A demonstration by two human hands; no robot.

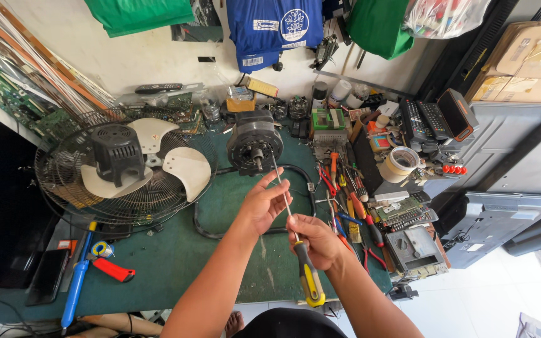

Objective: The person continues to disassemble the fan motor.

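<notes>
Before the fan motor (255, 145), both hands grip a screwdriver (295, 235): left hand (263, 205) shaft, right hand (316, 241) handle.

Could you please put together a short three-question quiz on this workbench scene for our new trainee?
1. True or false: the right hand grips the screwdriver by its handle.
2. Which touches the screwdriver shaft: A) left hand B) fan blade C) tape roll?
3. What does the screwdriver tip point at?

Key: 1 true. 2 A. 3 The black motor on the green bench.
</notes>
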